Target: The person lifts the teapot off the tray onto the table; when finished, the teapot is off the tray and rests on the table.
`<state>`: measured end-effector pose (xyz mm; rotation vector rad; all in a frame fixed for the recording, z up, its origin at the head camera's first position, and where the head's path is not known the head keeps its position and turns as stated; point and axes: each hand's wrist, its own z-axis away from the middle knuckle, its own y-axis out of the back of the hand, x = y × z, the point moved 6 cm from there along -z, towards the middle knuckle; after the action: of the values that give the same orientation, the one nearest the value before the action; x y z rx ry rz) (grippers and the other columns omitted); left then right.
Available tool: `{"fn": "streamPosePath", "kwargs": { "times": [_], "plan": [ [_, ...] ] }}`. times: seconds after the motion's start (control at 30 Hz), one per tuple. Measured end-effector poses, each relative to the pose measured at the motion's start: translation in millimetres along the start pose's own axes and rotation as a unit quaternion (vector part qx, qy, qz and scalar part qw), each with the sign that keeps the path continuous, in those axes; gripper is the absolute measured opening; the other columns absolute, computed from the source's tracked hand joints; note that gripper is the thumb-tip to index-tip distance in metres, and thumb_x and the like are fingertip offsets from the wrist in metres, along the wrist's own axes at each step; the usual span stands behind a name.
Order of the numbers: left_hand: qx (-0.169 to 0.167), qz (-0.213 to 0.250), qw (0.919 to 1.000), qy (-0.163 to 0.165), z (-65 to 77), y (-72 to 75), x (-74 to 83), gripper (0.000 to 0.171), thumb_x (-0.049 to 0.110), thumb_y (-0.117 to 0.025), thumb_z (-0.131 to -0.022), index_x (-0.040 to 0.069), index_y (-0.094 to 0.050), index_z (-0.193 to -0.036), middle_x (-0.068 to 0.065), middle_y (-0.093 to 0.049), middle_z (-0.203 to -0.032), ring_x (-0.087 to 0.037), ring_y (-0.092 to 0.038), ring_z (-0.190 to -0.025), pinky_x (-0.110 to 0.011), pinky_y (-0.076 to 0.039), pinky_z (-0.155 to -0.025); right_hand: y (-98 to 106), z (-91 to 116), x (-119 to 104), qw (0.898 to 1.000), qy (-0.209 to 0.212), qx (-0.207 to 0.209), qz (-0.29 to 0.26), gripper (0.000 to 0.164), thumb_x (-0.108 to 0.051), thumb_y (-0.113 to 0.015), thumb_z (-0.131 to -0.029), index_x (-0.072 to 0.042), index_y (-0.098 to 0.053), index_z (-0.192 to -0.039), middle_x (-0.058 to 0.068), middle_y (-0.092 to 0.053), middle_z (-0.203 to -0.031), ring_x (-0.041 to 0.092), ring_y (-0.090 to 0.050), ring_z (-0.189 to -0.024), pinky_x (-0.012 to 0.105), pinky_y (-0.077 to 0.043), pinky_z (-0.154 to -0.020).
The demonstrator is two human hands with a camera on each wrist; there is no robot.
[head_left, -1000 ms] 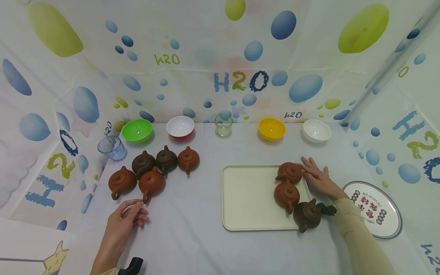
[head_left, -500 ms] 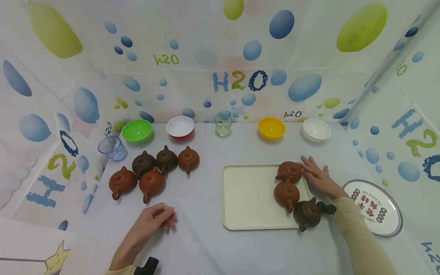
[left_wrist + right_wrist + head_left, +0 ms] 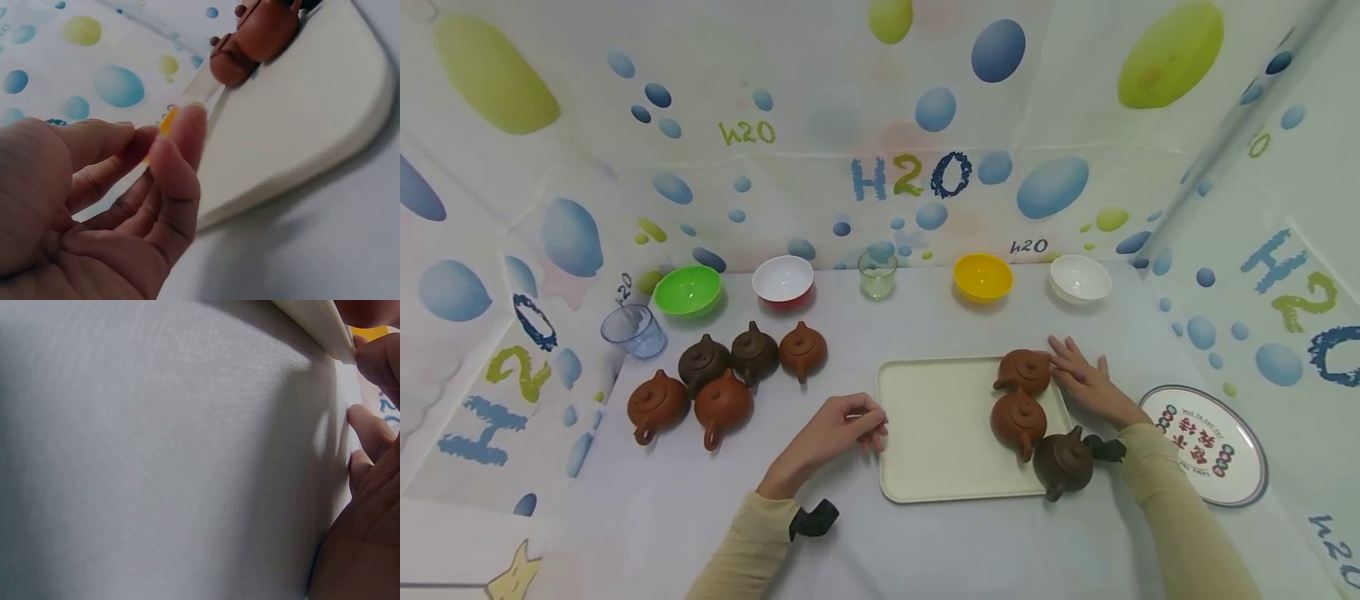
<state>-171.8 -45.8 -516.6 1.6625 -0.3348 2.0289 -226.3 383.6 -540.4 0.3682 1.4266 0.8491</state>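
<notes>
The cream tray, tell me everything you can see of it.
The cream tray is rectangular with rounded corners and a low raised rim, smooth and plastic-looking. It lies flat on the white tablecloth, long sides running left to right. Two reddish-brown teapots are toward its right end; a dark brown teapot hides its near right corner. The left hand is at its left rim, the right hand by its right; whether either touches it is unclear.

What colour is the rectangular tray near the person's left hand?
The tray is plain pale cream; it shows best in the head view.
</notes>
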Motion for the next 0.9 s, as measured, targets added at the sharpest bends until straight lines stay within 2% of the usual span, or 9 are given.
{"fn": "streamPosePath", "kwargs": {
  "times": [0.1, 0.2, 0.33, 0.47, 0.57, 0.67, 0.8, 0.9],
  "plan": [
    [-0.004, 0.011, 0.9999, -0.007, -27.7, -8.2, 7.2, 0.022, 0.016, -0.063, -0.109, -0.005, -0.07, -0.111, -0.012, -0.076, -0.098, -0.011, -0.073, -0.079, -0.024, -0.058, -0.071, 0.7, -1.1, -1.5, 1.0, 0.003, 0.003, 0.004, 0.053, -0.031, -0.05, -0.114, -0.002, -0.047, -0.158, 0.021, -0.017, -0.178, 0.048, 0.004, -0.167, 0.08, 0.024, -0.119],
    [-0.015, 0.001, 0.9997, -0.021, -54.4, -21.8, 14.0, 0.024, 0.016, -0.063, -0.109, -0.006, -0.069, -0.113, -0.013, -0.076, -0.098, -0.01, -0.074, -0.076, -0.024, -0.059, -0.07, -1.9, -1.1, -0.5, 1.0, -0.007, -0.007, 0.002, 0.053, -0.031, -0.049, -0.114, -0.002, -0.046, -0.159, 0.02, -0.014, -0.178, 0.048, 0.006, -0.167, 0.078, 0.025, -0.119],
    [-0.038, -0.007, 0.9987, -0.034, -85.0, -51.0, 25.4, 0.026, 0.019, -0.06, -0.111, -0.003, -0.067, -0.123, -0.019, -0.075, -0.103, -0.011, -0.074, -0.074, -0.025, -0.06, -0.069, -3.0, -0.1, -1.0, 1.0, -0.014, -0.013, 0.004, 0.053, -0.031, -0.046, -0.115, -0.002, -0.045, -0.16, 0.021, -0.012, -0.179, 0.048, 0.008, -0.167, 0.078, 0.026, -0.119],
    [-0.049, -0.013, 0.9986, -0.016, -111.0, -81.1, 31.3, 0.03, 0.025, -0.059, -0.112, 0.005, -0.063, -0.134, -0.021, -0.074, -0.109, -0.013, -0.074, -0.073, -0.025, -0.06, -0.068, -3.2, -0.9, 0.0, 1.0, -0.014, -0.01, 0.001, 0.053, -0.031, -0.046, -0.115, -0.002, -0.045, -0.16, 0.02, -0.012, -0.179, 0.047, 0.009, -0.167, 0.077, 0.027, -0.119],
    [-0.072, -0.017, 0.9972, 0.007, -124.7, -100.2, 31.5, 0.031, 0.03, -0.057, -0.112, 0.007, -0.064, -0.133, -0.02, -0.074, -0.11, -0.015, -0.072, -0.073, -0.024, -0.058, -0.066, -5.6, -1.4, 1.1, 1.0, -0.017, -0.013, -0.001, 0.053, -0.031, -0.047, -0.115, -0.002, -0.046, -0.159, 0.02, -0.012, -0.179, 0.047, 0.009, -0.167, 0.077, 0.027, -0.119],
    [-0.087, -0.009, 0.9958, 0.028, -133.8, -112.5, 32.7, 0.03, 0.034, -0.057, -0.112, 0.009, -0.067, -0.127, -0.014, -0.073, -0.106, -0.016, -0.068, -0.074, -0.023, -0.056, -0.066, -7.2, -1.2, 0.5, 1.0, -0.017, -0.018, -0.002, 0.053, -0.031, -0.047, -0.115, -0.002, -0.046, -0.159, 0.02, -0.012, -0.179, 0.048, 0.009, -0.167, 0.077, 0.027, -0.119],
    [-0.074, -0.013, 0.9963, 0.041, -141.6, -119.8, 38.5, 0.029, 0.037, -0.062, -0.11, 0.01, -0.072, -0.114, -0.003, -0.065, -0.097, -0.015, -0.061, -0.073, -0.023, -0.053, -0.068, -5.8, -1.0, -1.7, 1.0, -0.017, -0.019, 0.004, 0.054, -0.032, -0.046, -0.115, -0.002, -0.045, -0.16, 0.02, -0.012, -0.179, 0.048, 0.009, -0.167, 0.077, 0.027, -0.119],
    [-0.065, -0.027, 0.9964, 0.047, -144.5, -123.7, 42.4, 0.03, 0.037, -0.065, -0.108, 0.008, -0.073, -0.107, 0.0, -0.061, -0.093, -0.014, -0.058, -0.076, -0.022, -0.051, -0.07, -3.4, -0.9, -2.7, 1.0, -0.017, -0.016, 0.008, 0.054, -0.032, -0.045, -0.115, -0.003, -0.044, -0.161, 0.02, -0.011, -0.179, 0.048, 0.009, -0.167, 0.077, 0.027, -0.119]
  ]
}}
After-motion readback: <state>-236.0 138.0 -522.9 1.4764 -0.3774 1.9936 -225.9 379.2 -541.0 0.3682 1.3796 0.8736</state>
